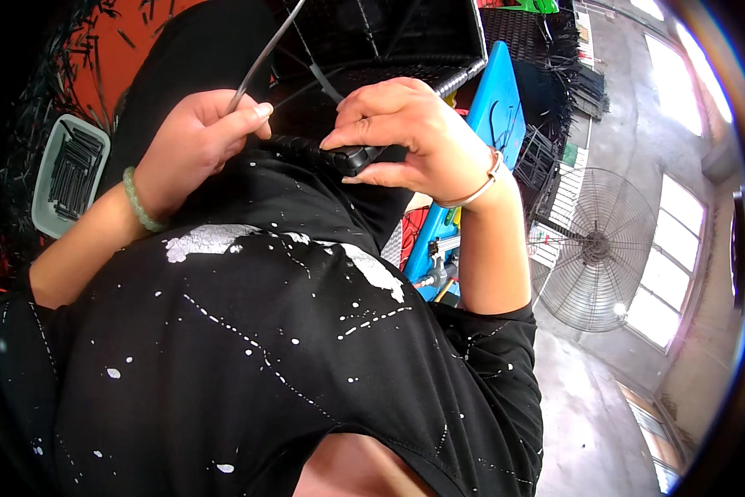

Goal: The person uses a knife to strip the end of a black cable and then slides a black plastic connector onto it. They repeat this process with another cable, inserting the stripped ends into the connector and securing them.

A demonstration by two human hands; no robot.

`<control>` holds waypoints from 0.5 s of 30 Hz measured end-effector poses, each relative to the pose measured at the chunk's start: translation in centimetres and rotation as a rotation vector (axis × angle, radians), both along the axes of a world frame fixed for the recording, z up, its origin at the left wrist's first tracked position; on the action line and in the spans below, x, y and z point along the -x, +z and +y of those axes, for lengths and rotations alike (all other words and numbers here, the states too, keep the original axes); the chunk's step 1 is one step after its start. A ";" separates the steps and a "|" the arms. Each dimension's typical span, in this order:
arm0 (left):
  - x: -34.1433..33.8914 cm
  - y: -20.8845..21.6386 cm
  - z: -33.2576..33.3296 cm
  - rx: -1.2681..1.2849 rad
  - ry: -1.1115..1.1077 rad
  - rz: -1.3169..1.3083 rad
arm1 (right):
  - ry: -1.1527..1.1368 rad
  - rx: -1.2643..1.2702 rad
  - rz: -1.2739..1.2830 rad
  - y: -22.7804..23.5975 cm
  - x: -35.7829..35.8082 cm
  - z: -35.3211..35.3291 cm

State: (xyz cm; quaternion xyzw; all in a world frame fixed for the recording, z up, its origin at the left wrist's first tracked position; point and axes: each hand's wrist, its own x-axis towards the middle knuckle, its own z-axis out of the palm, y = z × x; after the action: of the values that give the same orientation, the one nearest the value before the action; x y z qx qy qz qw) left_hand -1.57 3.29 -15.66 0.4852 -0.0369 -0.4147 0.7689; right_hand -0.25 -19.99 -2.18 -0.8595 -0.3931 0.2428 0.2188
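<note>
My left hand (203, 141), 10 o'clock: thumb and fingers pinched on a grey strip (262, 60) rising toward 1 o'clock. My right hand (414, 132), 12 o'clock: half-curled, thumb and fingers gripping a black rounded piece (356, 157). Black frame (459, 76) beyond it. Pale bin (51, 217) of black strips (76, 174), between 9 and 10; fan (596, 247), 3 o'clock.

No legible texts, labels, brands, numbers or signs, though perhaps only because of blur and glare
</note>
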 end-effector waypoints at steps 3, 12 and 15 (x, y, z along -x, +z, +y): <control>-0.2 -0.2 0.0 0.022 -0.004 -0.028 | -0.010 0.060 0.003 0.4 -0.1 0.2; 0.0 -0.5 0.1 0.030 -0.007 -0.029 | -0.026 0.065 -0.025 0.3 0.2 0.2; 0.0 -0.4 -0.1 0.025 -0.015 -0.030 | -0.026 0.067 -0.035 0.3 0.3 0.2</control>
State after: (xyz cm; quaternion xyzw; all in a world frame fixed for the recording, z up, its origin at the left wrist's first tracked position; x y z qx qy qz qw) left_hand -1.53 3.24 -16.01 0.4813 -0.0572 -0.4126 0.7712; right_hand -0.57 -19.84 -1.90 -0.8756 -0.3770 0.2380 0.1861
